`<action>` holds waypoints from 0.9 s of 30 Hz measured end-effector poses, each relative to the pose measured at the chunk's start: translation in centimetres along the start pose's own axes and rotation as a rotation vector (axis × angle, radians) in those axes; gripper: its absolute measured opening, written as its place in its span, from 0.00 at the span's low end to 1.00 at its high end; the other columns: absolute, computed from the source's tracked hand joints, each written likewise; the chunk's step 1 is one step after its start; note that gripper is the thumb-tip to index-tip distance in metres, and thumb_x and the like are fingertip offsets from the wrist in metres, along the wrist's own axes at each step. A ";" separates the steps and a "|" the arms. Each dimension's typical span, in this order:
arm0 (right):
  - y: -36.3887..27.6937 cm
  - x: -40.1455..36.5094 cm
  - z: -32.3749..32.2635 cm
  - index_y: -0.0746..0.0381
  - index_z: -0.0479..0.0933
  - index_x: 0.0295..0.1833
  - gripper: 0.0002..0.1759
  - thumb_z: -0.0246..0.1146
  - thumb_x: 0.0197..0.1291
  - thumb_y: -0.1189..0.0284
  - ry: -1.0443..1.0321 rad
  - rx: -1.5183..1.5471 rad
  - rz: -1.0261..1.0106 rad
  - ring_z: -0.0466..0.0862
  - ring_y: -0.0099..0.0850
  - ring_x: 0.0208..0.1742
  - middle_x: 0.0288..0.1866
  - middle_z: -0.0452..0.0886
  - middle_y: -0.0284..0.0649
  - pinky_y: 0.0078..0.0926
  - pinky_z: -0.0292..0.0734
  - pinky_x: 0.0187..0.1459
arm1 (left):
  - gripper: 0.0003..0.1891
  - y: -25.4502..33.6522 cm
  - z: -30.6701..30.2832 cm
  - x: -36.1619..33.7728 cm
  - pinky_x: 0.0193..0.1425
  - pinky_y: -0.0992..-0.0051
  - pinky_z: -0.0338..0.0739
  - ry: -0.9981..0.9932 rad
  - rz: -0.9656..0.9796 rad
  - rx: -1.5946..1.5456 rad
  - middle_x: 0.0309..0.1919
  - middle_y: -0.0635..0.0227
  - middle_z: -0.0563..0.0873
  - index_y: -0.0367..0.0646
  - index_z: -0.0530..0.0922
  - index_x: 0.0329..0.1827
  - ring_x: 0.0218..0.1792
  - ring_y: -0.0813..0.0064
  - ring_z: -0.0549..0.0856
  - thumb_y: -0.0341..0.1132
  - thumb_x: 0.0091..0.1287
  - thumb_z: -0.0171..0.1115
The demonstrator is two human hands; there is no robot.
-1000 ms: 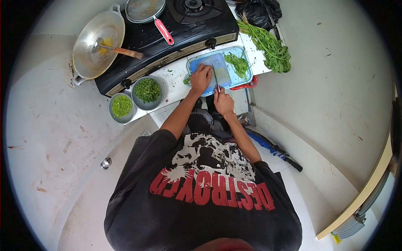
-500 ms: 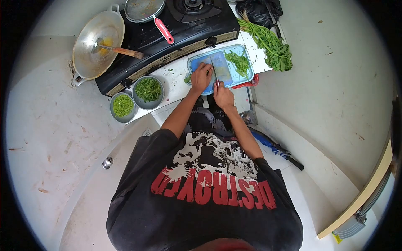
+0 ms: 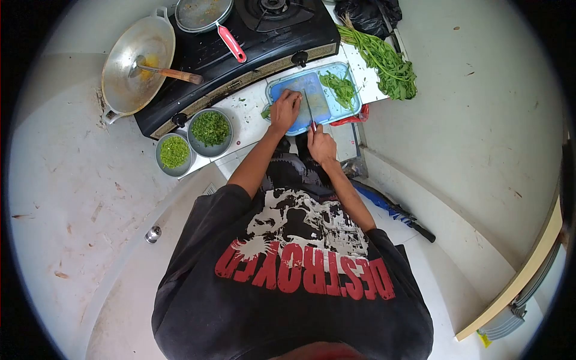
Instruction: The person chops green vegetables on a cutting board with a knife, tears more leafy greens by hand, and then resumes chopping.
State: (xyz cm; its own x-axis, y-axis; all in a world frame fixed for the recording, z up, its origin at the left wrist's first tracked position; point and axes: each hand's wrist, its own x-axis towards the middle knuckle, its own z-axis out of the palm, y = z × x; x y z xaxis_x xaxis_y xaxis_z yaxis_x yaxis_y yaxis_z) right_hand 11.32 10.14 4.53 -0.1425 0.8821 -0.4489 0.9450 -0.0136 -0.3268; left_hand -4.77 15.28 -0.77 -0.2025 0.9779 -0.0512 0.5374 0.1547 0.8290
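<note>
My right hand [image 3: 322, 146] is closed around the handle of a knife [image 3: 309, 107], whose blade points away from me over a blue cutting board [image 3: 323, 107]. To the left of the blade, my left hand [image 3: 285, 110] presses down on the board with curled fingers. Leafy greens [image 3: 266, 112] stick out from under its left side; the rest of them is hidden by the hand. The board lies in a light blue tray [image 3: 359, 103]. More cut greens [image 3: 339, 90] rest at the tray's right end.
Two grey bowls of chopped greens, one dark [image 3: 209, 128] and one pale [image 3: 174, 152], stand at the left. Behind is a black stove [image 3: 252, 60] with a red-handled pan [image 3: 231, 43]. A wok [image 3: 129, 84] holds a ladle [image 3: 180, 75]. A leafy bunch [image 3: 390, 66] lies right.
The knife has shifted slightly right, away from my left fingertips, and my right hand has moved a little toward me. My left hand stays on the greens. The whole view has shifted slightly.
</note>
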 end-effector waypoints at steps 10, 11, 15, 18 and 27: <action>-1.1 2.5 -0.8 0.68 0.70 0.50 0.22 0.49 0.76 0.56 -0.049 -0.009 -0.041 0.87 0.61 0.35 0.31 0.85 0.62 0.60 0.81 0.40 | 0.05 -1.0 0.4 -0.4 0.39 0.57 0.83 0.030 0.189 0.099 0.41 0.61 0.82 0.47 0.83 0.45 0.36 0.50 0.87 0.33 0.72 0.60; -1.1 2.5 -0.7 0.68 0.70 0.50 0.22 0.49 0.76 0.56 -0.040 -0.010 -0.049 0.87 0.60 0.35 0.31 0.85 0.62 0.60 0.81 0.40 | 0.05 -1.1 0.4 -0.4 0.39 0.56 0.83 0.038 0.201 0.091 0.41 0.61 0.82 0.47 0.83 0.45 0.36 0.51 0.87 0.33 0.72 0.60; -0.9 2.3 -0.5 0.68 0.70 0.50 0.23 0.49 0.76 0.55 -0.020 -0.053 -0.037 0.87 0.60 0.34 0.30 0.85 0.62 0.60 0.82 0.40 | 0.06 -0.6 0.3 -0.3 0.39 0.56 0.82 0.065 0.165 0.025 0.42 0.61 0.83 0.47 0.83 0.46 0.37 0.52 0.87 0.33 0.71 0.60; -0.3 1.0 0.1 0.68 0.70 0.50 0.23 0.49 0.76 0.55 -0.020 -0.047 -0.023 0.87 0.61 0.34 0.29 0.84 0.62 0.59 0.82 0.39 | 0.06 -0.3 0.5 -0.3 0.39 0.56 0.82 0.079 0.111 0.060 0.41 0.63 0.83 0.48 0.83 0.45 0.38 0.53 0.87 0.35 0.71 0.60; -0.4 0.5 0.3 0.68 0.70 0.50 0.23 0.49 0.76 0.56 -0.016 -0.008 -0.009 0.87 0.61 0.34 0.28 0.84 0.62 0.59 0.82 0.38 | 0.06 0.1 -0.2 -0.2 0.38 0.56 0.82 0.027 0.058 0.100 0.41 0.65 0.84 0.50 0.84 0.44 0.38 0.54 0.87 0.38 0.72 0.61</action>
State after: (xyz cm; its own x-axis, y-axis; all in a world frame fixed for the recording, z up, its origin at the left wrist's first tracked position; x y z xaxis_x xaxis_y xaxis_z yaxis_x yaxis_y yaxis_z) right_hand 10.75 10.46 4.19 -0.1553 0.8746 -0.4593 0.9459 -0.0024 -0.3244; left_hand -4.82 15.11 -0.58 -0.1897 0.9818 0.0114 0.6274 0.1123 0.7706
